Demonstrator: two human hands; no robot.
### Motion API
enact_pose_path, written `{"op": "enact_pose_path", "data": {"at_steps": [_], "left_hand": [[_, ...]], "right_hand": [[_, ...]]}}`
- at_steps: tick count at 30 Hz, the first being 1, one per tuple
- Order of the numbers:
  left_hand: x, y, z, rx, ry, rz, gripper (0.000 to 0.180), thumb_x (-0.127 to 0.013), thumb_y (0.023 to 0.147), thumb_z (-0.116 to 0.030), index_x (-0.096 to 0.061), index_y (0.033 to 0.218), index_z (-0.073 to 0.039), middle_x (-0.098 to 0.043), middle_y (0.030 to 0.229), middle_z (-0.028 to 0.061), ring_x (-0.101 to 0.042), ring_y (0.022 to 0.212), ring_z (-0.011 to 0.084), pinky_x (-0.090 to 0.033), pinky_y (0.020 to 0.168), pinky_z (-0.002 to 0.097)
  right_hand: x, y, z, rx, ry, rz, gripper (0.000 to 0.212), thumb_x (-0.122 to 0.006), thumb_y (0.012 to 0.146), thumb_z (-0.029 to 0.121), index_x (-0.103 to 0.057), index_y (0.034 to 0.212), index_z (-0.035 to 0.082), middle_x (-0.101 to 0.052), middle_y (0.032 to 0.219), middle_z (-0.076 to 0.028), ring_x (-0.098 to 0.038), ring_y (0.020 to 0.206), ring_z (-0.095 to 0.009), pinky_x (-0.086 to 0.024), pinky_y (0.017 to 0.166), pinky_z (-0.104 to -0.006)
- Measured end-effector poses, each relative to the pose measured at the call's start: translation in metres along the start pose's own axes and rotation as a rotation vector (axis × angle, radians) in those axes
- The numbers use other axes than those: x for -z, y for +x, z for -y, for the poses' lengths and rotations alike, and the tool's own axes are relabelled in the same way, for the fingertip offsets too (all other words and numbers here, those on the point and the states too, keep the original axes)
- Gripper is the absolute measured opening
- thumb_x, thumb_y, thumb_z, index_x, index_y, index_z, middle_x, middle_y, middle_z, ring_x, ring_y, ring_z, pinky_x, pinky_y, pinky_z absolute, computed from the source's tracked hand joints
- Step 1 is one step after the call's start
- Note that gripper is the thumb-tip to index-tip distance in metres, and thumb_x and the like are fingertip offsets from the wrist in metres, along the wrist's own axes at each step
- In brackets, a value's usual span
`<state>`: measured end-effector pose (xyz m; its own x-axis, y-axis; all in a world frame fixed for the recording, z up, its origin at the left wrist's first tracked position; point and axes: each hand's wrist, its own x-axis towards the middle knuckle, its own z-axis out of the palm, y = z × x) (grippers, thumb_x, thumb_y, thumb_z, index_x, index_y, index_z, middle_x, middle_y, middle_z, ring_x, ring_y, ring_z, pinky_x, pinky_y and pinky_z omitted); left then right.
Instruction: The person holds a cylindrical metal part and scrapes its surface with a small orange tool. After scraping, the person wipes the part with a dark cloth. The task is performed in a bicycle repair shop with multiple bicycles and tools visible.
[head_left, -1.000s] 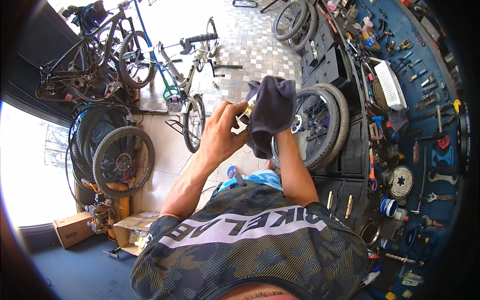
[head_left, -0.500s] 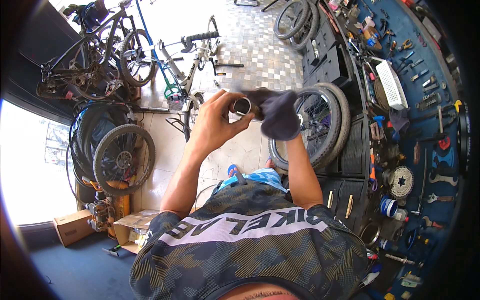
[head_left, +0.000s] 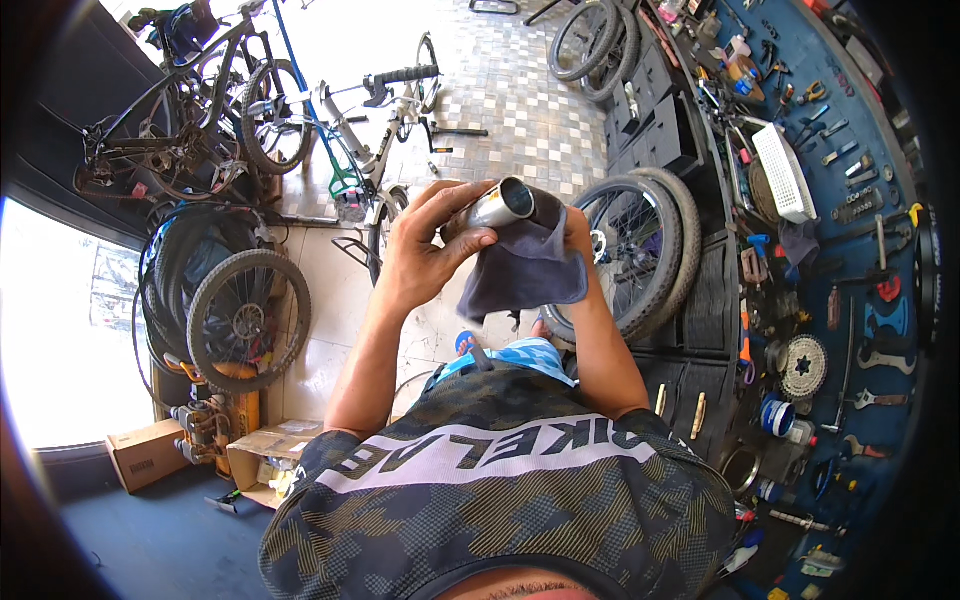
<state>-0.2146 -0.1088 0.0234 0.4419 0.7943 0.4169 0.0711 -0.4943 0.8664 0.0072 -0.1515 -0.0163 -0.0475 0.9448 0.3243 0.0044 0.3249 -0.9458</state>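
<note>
My left hand point(head_left: 422, 252) grips a short shiny metal tube point(head_left: 497, 205), its open end turned toward me. My right hand point(head_left: 577, 232) holds a dark grey cloth point(head_left: 522, 268) against the tube's far side; the cloth hangs down below it and covers most of that hand. Both hands are raised in front of my chest, above the tiled floor point(head_left: 520, 90).
Two bicycle wheels point(head_left: 650, 250) lean against black drawers on the right. A blue tool wall point(head_left: 850, 200) with hanging wrenches and parts runs down the right side. Bicycles point(head_left: 390, 100) stand ahead, more wheels point(head_left: 235, 320) and cardboard boxes point(head_left: 150, 455) at the left.
The cloth, held high over the part a second ago, has come down and now drapes below the tube. The tube has turned so its open end faces me.
</note>
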Motion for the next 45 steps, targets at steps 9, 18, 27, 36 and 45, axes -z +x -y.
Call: {"op": "enact_pose_path", "data": {"at_steps": [9, 18, 27, 36, 45], "left_hand": [[0.014, 0.001, 0.016, -0.135, -0.240, 0.087, 0.057, -0.092, 0.083, -0.009, -0.069, 0.134, -0.006, -0.073, 0.141, 0.0118, -0.056, 0.149, 0.0333, -0.045, 0.122, 0.0479], [0.019, 0.005, 0.014, -0.293, 0.057, 0.065, 0.056, -0.094, 0.079, -0.007, -0.066, 0.128, -0.007, -0.075, 0.138, 0.0170, -0.056, 0.148, 0.0378, -0.039, 0.127, 0.0577], [0.018, 0.005, 0.007, -0.260, 0.174, 0.030, 0.057, -0.094, 0.077, -0.008, -0.067, 0.127, -0.007, -0.076, 0.136, 0.0141, -0.058, 0.145, 0.0366, -0.043, 0.123, 0.0542], [0.012, 0.002, 0.002, -0.155, 0.161, -0.006, 0.059, -0.090, 0.075, -0.002, -0.066, 0.130, -0.005, -0.075, 0.133, 0.0120, -0.061, 0.141, 0.0337, -0.047, 0.119, 0.0474], [-0.003, 0.000, 0.026, 0.231, -0.953, -0.283, 0.059, -0.065, 0.102, -0.015, -0.037, 0.152, -0.004, -0.064, 0.137, 0.0302, -0.070, 0.125, 0.0456, -0.060, 0.108, 0.0585]], "right_hand": [[0.003, 0.006, 0.007, 0.305, -0.125, -0.010, 0.041, -0.092, 0.079, 0.007, -0.077, 0.116, -0.002, -0.079, 0.109, -0.012, -0.074, 0.092, -0.019, -0.057, 0.085, -0.0312], [0.011, -0.002, 0.004, -0.003, 0.281, -0.162, 0.040, -0.073, 0.103, 0.019, -0.070, 0.134, -0.006, -0.076, 0.126, -0.016, -0.075, 0.113, -0.025, -0.061, 0.102, -0.0396], [0.016, 0.000, -0.021, -0.178, 0.968, -0.008, 0.043, -0.058, 0.108, 0.017, -0.063, 0.142, -0.010, -0.074, 0.132, -0.023, -0.078, 0.109, -0.031, -0.065, 0.098, -0.0416], [0.041, -0.016, -0.083, -0.141, 1.112, 0.056, 0.053, -0.052, 0.113, 0.026, -0.051, 0.156, -0.006, -0.063, 0.152, -0.021, -0.067, 0.131, -0.033, -0.055, 0.115, -0.0506], [0.047, -0.023, -0.099, -0.261, 1.178, 0.052, 0.045, -0.051, 0.114, 0.023, -0.056, 0.151, -0.004, -0.065, 0.149, -0.019, -0.067, 0.130, -0.030, -0.055, 0.113, -0.0453]]}}
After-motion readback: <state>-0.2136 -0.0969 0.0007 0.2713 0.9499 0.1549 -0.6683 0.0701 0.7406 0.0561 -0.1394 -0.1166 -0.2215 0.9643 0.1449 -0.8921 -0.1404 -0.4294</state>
